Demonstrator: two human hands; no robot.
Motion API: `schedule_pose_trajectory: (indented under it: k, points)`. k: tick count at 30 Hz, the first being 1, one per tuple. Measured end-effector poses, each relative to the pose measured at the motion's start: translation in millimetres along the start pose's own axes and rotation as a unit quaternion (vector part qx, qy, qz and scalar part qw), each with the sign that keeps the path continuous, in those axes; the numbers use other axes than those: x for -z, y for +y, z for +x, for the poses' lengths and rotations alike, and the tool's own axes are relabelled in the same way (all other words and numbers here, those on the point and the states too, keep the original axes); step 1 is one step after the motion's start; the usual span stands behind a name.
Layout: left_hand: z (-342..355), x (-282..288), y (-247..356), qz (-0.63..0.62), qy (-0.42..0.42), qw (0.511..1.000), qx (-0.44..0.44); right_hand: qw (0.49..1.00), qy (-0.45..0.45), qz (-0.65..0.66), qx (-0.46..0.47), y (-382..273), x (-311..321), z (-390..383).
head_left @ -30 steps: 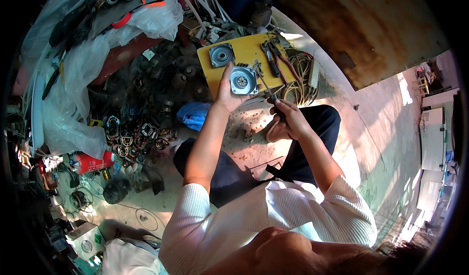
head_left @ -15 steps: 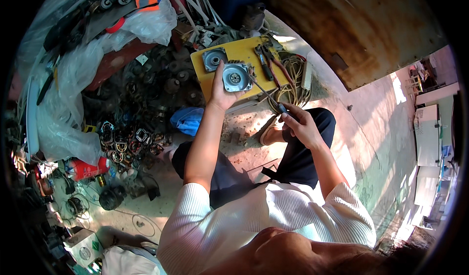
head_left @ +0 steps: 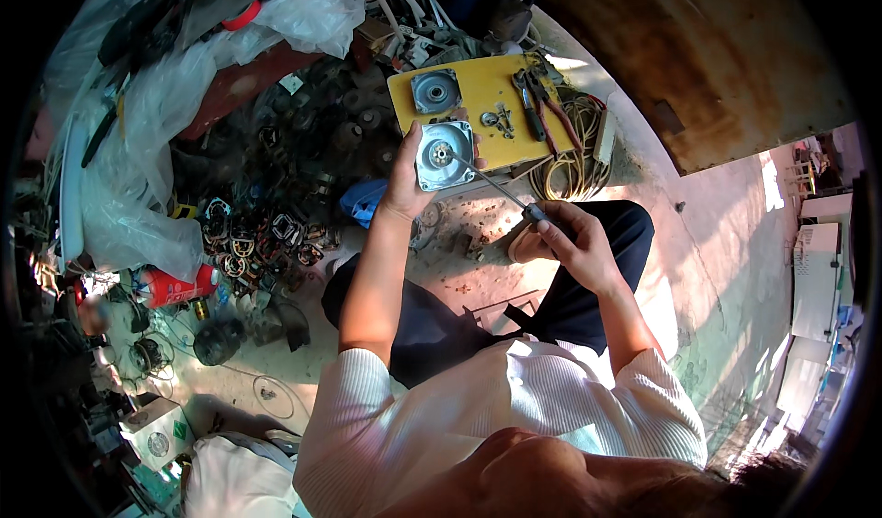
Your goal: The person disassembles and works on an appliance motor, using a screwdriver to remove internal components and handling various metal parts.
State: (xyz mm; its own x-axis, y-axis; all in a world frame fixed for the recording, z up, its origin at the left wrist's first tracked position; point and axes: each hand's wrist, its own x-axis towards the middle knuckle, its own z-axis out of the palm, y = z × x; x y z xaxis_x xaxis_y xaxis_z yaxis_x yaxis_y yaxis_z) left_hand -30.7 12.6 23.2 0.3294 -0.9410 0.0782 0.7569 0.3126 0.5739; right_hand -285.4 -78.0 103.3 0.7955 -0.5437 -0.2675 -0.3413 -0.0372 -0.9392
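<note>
My left hand (head_left: 402, 182) grips a square cast metal end plate (head_left: 439, 176) with a round hub in its middle. Its open face is toward me. In my closed right hand (head_left: 571, 247) is a long screwdriver (head_left: 501, 189), whose tip reaches into the plate's hub. Beyond my hands lies a yellow board (head_left: 491, 81), bearing a second square plate (head_left: 435, 90), some small metal parts (head_left: 502, 121), pliers with dark handles (head_left: 528, 106) and a red-handled tool (head_left: 562, 130).
Heaped motor parts (head_left: 276, 233) and plastic sheeting (head_left: 175, 196) cover the left. A red cylinder (head_left: 175, 284), coiled cable (head_left: 574, 173), blue cloth (head_left: 363, 201) and rusty sheet (head_left: 680, 58) surround me. My crossed legs (head_left: 616, 233) are below my hands.
The screwdriver's tip has moved leftward from beside the plate into its hub. The held plate sits lower relative to the yellow board, showing more of the small parts there.
</note>
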Motion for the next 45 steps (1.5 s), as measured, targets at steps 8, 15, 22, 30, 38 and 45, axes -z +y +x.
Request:
schedule_pose_trajectory:
  k: [8,15,22,30,38,45]
  points:
    - [-21.0,1.9,3.2,0.109,0.036,0.992,-0.044,0.937,0.089,-0.253,0.224,-0.3,-22.7,-4.4]
    - [-25.0,1.7,-7.4,0.096,0.113,0.985,-0.087,0.871,0.162,-0.365,0.287,9.9,-53.5,-3.9]
    - [-26.9,1.8,-3.7,-0.069,0.148,0.982,-0.091,0.836,0.193,-0.407,0.313,26.7,-65.2,4.7]
    - [-27.7,3.2,-2.9,-0.14,0.16,0.975,-0.065,0.826,0.23,-0.394,0.331,16.3,-55.4,12.4]
    - [-23.7,10.3,-3.3,-0.21,0.125,0.969,-0.023,0.87,0.211,-0.334,0.296,17.6,-42.2,11.3]
    - [-22.4,27.0,-10.9,-0.252,0.142,0.957,-0.034,0.905,0.15,-0.309,0.25,15.8,-30.2,2.4]
